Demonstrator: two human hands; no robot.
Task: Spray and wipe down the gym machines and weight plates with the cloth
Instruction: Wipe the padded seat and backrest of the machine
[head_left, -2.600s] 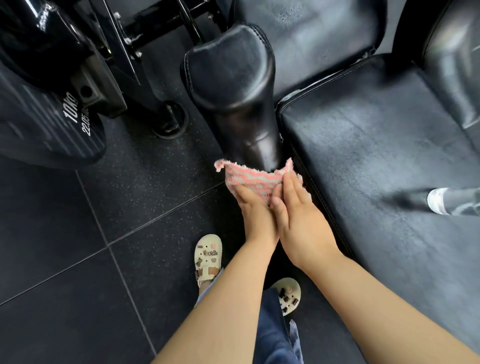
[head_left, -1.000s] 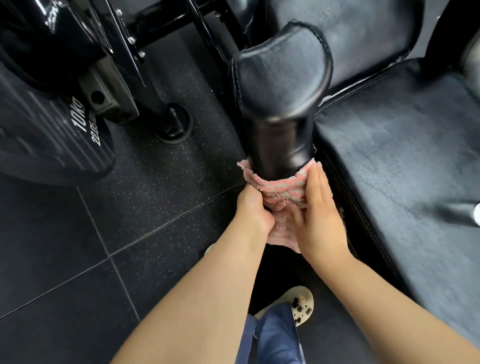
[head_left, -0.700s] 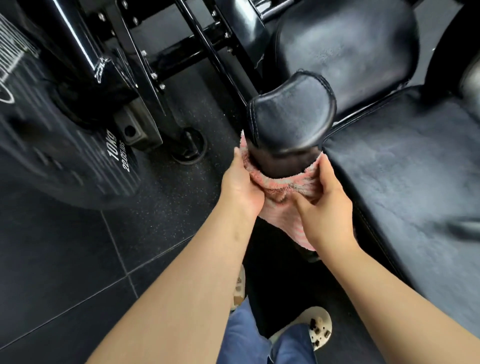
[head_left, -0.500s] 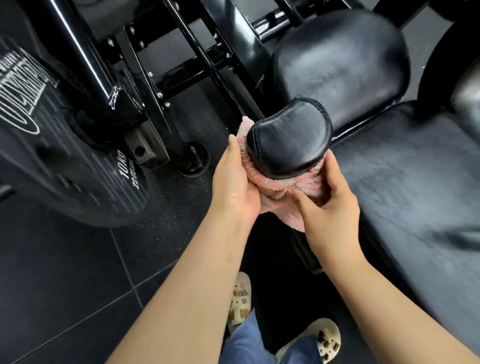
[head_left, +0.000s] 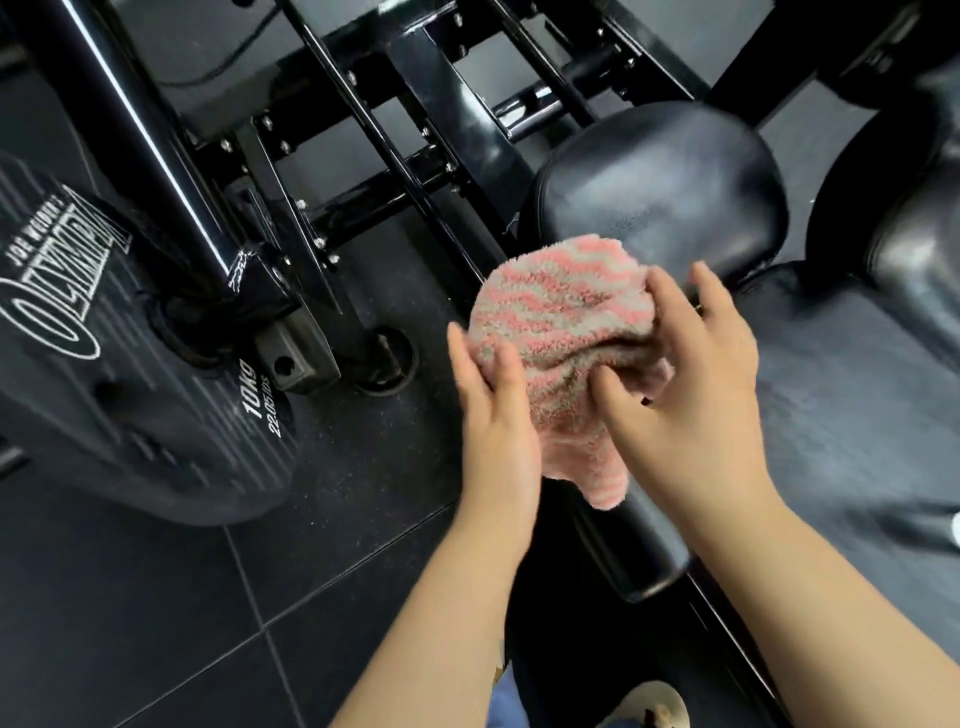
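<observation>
A pink and grey striped cloth (head_left: 566, 322) is draped over the top end of a black padded roller (head_left: 641, 545) on a gym machine, hiding that end. My left hand (head_left: 493, 415) grips the cloth against the roller's left side, thumb on the front. My right hand (head_left: 691, 374) holds the cloth from the right, fingers curled over its top and thumb pinching a fold. A loose corner of the cloth hangs down between my wrists. A black 10 kg weight plate (head_left: 130, 389) sits on the machine at the left.
A black seat pad (head_left: 841, 415) lies to the right, a rounded pad (head_left: 660, 187) behind the cloth, and another roller (head_left: 914, 234) at far right. A black steel frame (head_left: 363, 130) crosses the top. A white bottle tip (head_left: 955, 530) shows at the right edge. Dark rubber floor tiles (head_left: 156, 623) lie below.
Both hands slid the cloth up the roller from its lower part to its top end, which the cloth now covers. The view has tilted up toward the frame.
</observation>
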